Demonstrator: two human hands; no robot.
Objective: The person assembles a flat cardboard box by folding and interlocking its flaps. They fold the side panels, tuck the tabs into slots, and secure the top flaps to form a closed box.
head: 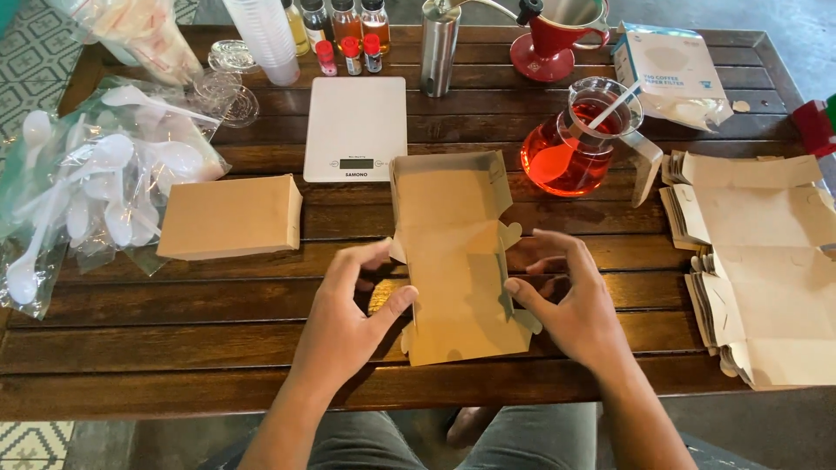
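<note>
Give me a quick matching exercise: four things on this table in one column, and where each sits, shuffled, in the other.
Things:
1. Half-folded cardboard box
2. Closed cardboard box
3. Glass carafe of red liquid
4. Stack of flat box blanks

Places:
A. at the table's right edge
B. between the left hand and the right hand
C. beside the bag of white plastic spoons
D. right of the white kitchen scale

Pairs: 1-B, 2-C, 3-D, 4-A
</note>
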